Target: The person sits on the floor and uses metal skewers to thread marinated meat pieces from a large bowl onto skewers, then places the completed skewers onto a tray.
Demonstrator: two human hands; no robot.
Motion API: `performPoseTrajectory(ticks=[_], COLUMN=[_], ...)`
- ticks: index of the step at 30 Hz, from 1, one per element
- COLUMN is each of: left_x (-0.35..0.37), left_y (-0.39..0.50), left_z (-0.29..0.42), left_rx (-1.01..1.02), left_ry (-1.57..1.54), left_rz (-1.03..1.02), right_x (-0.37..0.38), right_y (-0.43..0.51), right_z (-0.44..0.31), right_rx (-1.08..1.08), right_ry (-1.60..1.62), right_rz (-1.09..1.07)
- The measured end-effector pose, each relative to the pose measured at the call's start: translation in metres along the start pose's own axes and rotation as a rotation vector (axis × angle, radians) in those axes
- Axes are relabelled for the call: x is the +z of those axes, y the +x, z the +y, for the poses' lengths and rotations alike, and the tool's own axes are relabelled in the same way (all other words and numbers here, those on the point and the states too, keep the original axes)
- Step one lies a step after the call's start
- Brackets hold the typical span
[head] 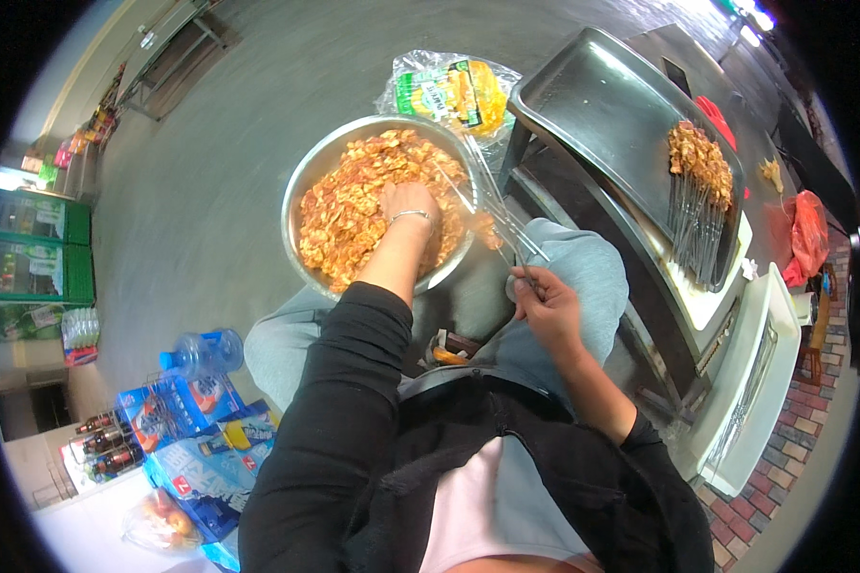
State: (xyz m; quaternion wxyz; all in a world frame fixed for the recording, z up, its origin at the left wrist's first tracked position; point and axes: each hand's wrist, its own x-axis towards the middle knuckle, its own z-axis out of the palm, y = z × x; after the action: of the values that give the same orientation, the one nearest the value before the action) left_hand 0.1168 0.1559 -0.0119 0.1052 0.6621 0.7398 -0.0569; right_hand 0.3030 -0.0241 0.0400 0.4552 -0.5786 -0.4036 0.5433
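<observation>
A large steel bowl full of marinated meat pieces is in front of me, just beyond my knees. My left hand, with a bracelet at the wrist, reaches into the meat; its fingertips are hidden there. To the right of the bowl, my right hand grips several metal skewers by their lower ends. They fan up past the bowl's right rim. Some meat is on one of these skewers, blurred.
At right, a deep metal tray on a table holds loaded meat skewers. Nearer me is a white plastic bin with bare skewers. A plastic bag lies behind the bowl. Drink cartons and a water jug stand at left.
</observation>
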Motion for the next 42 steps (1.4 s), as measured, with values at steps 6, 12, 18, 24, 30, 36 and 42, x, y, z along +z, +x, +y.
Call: performPoseTrajectory(ticks=[6, 12, 18, 24, 30, 36, 42], left_x=[0.004, 0.004, 0.019, -0.005, -0.036, -0.032, -0.030], left_y=[0.008, -0.014, -0.011, 0.004, -0.024, -0.063, -0.067], left_z=[-0.015, -0.058, -0.036, -0.009, -0.053, -0.077, -0.067], left_rx=[0.156, 0.099, 0.310, 0.357, 0.096, -0.247, -0.300], left_ry=[0.044, -0.634, -0.232, 0.138, -1.144, -2.430, -2.505], left_rz=[-0.148, -0.117, 0.101, -0.164, -0.629, -0.696, -0.398], right_x=[-0.005, 0.001, 0.005, 0.000, 0.000, 0.015, 0.020], right_y=[-0.002, -0.005, -0.006, -0.010, -0.016, -0.029, -0.040], right_z=[0.002, 0.009, 0.007, 0.004, 0.006, 0.008, 0.001], right_rx=[0.027, -0.016, -0.061, -0.056, -0.071, -0.081, -0.131], right_ry=[-0.005, -0.016, -0.024, -0.030, -0.079, -0.216, -0.366], right_rz=[0.013, -0.027, -0.025, 0.019, -0.007, -0.109, -0.102])
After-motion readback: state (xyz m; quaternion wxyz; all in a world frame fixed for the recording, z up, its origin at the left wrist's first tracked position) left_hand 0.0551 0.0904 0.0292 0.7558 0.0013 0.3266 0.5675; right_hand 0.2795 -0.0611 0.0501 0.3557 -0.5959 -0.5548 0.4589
